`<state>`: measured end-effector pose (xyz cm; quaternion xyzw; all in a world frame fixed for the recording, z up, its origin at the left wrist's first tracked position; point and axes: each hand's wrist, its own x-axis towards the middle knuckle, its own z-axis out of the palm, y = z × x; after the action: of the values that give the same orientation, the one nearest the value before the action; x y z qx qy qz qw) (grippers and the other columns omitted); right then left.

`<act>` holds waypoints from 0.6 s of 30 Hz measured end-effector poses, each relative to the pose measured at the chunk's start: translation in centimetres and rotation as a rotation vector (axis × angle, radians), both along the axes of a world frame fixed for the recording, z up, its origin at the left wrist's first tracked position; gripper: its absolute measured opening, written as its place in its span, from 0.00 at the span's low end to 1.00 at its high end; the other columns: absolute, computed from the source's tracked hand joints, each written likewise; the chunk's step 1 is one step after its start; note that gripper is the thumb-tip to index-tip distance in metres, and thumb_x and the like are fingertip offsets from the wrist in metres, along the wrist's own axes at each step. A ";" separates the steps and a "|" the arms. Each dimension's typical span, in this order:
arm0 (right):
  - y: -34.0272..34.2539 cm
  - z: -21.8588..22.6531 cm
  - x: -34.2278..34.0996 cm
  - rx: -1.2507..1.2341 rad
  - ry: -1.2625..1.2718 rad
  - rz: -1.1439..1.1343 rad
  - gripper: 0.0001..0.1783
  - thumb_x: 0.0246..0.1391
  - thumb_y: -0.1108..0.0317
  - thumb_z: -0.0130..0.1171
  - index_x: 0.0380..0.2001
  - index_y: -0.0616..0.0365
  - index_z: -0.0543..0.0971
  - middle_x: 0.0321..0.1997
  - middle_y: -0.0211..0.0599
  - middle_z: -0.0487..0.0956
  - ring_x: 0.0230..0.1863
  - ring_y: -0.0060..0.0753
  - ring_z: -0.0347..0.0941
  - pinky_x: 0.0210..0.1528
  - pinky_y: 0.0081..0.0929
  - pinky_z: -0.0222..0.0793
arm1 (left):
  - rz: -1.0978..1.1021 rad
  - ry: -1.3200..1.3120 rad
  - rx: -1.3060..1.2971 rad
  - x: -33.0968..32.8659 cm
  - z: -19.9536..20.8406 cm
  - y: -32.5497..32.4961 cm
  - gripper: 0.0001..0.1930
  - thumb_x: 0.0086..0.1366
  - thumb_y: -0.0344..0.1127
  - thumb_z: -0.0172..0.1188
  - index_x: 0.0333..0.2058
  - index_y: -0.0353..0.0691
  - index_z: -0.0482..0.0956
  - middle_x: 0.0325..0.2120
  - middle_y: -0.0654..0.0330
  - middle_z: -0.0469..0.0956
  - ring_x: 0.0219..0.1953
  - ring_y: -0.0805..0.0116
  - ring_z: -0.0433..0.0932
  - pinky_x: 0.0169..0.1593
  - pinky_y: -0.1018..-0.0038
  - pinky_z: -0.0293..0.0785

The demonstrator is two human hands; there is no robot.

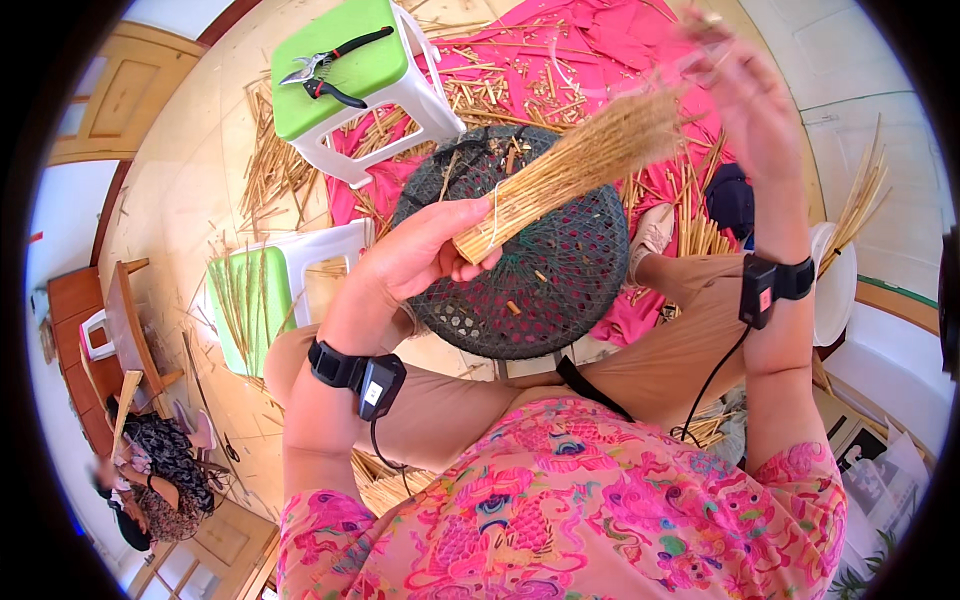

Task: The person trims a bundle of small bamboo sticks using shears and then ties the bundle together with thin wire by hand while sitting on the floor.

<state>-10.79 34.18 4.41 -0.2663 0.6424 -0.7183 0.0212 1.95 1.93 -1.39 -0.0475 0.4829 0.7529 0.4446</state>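
Over the round net-covered stand (535,290), in the head view, a straw bundle (570,165) slants rightward, grasped near its bound end by the left hand (430,245). The right hand (740,100) is blurred near the bushy end; I cannot tell its grip. Pruning shears (308,74) lie on a green-topped stool (302,112).

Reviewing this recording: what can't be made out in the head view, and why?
All in the head view:
- Right hand: motion-blurred; whether it holds anything is unclear.
- Left hand: its fingers are partly hidden by the bundle.
- Mesh frame: part of its top is covered by the bundle.
- Other person: too small to tell their hands' work.
- Black object: cut off by the right edge.
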 end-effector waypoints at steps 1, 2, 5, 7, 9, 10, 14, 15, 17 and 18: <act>0.7 -0.1 -0.7 -0.251 -0.164 -0.200 0.10 0.59 0.73 0.49 0.42 0.64 0.73 0.63 0.47 0.64 0.61 0.40 0.63 0.50 0.28 0.65 | 0.029 -0.007 0.003 0.3 -0.1 0.3 0.21 0.68 0.51 0.48 0.45 0.37 0.71 0.28 0.59 0.75 0.25 0.77 0.72 0.27 0.83 0.70; 1.3 0.1 -1.3 -0.382 -0.198 -0.388 0.11 0.59 0.68 0.51 0.43 0.60 0.71 0.55 0.41 0.71 0.50 0.32 0.68 0.41 0.21 0.65 | 0.054 -0.010 0.005 0.5 -0.1 0.4 0.21 0.68 0.50 0.48 0.47 0.37 0.70 0.30 0.58 0.76 0.27 0.76 0.74 0.29 0.83 0.72; 3.8 1.3 -1.8 -0.568 -0.167 -0.336 0.10 0.60 0.69 0.49 0.42 0.63 0.69 0.51 0.40 0.73 0.47 0.29 0.70 0.37 0.19 0.64 | 0.127 0.013 -0.075 1.2 -0.1 0.4 0.23 0.68 0.48 0.48 0.53 0.37 0.64 0.35 0.54 0.76 0.34 0.71 0.77 0.36 0.79 0.76; 5.4 2.0 -2.0 -0.672 -0.184 -0.044 0.09 0.61 0.72 0.48 0.40 0.66 0.69 0.49 0.40 0.71 0.46 0.29 0.67 0.37 0.20 0.62 | 0.158 0.002 -0.095 0.6 -0.3 -0.2 0.23 0.68 0.47 0.49 0.54 0.37 0.63 0.36 0.54 0.76 0.36 0.70 0.78 0.38 0.78 0.77; 6.3 2.4 -2.0 -0.817 -0.278 0.299 0.07 0.61 0.72 0.48 0.38 0.65 0.68 0.40 0.35 0.71 0.37 0.24 0.65 0.32 0.18 0.59 | 0.199 0.014 -0.097 0.2 -0.4 -0.8 0.23 0.68 0.46 0.50 0.55 0.38 0.63 0.37 0.54 0.76 0.36 0.70 0.78 0.38 0.77 0.78; 6.6 2.4 -2.0 -0.832 -0.279 0.299 0.06 0.61 0.72 0.48 0.37 0.64 0.68 0.37 0.34 0.70 0.34 0.23 0.62 0.31 0.19 0.58 | 0.229 0.022 -0.097 0.0 -0.5 -1.0 0.23 0.68 0.46 0.50 0.54 0.38 0.63 0.37 0.54 0.76 0.35 0.70 0.78 0.38 0.78 0.77; 7.4 1.8 -2.2 -0.807 -0.320 0.251 0.03 0.60 0.73 0.49 0.35 0.62 0.68 0.32 0.31 0.67 0.29 0.21 0.57 0.30 0.18 0.55 | 0.123 0.201 -0.344 -0.3 0.4 -2.4 0.24 0.64 0.41 0.56 0.55 0.38 0.64 0.40 0.56 0.77 0.35 0.74 0.77 0.39 0.79 0.75; 7.5 1.5 -2.3 -0.783 -0.334 0.223 0.03 0.60 0.74 0.49 0.35 0.62 0.68 0.32 0.31 0.67 0.29 0.21 0.57 0.30 0.18 0.55 | 0.052 0.282 -0.455 -0.4 1.0 -2.9 0.24 0.62 0.40 0.58 0.55 0.38 0.65 0.41 0.56 0.77 0.36 0.75 0.77 0.40 0.79 0.74; 7.8 0.9 -2.9 -0.792 -0.285 0.068 0.03 0.61 0.74 0.48 0.34 0.62 0.68 0.31 0.31 0.67 0.28 0.21 0.56 0.31 0.19 0.55 | -0.041 0.544 -0.585 -0.3 1.9 -3.9 0.25 0.58 0.35 0.61 0.54 0.38 0.68 0.44 0.58 0.76 0.40 0.76 0.75 0.42 0.78 0.73; 8.0 0.6 -3.3 -0.797 -0.260 -0.005 0.03 0.61 0.74 0.47 0.34 0.62 0.68 0.31 0.31 0.67 0.27 0.21 0.56 0.31 0.19 0.54 | -0.078 0.693 -0.626 -0.3 2.2 -4.3 0.25 0.56 0.33 0.63 0.53 0.38 0.69 0.45 0.59 0.76 0.41 0.76 0.75 0.43 0.78 0.72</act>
<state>-14.07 42.15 5.06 -0.1593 0.3068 -0.9383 -0.0043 1.62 -2.42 0.84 0.0931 0.8083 0.5253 0.2491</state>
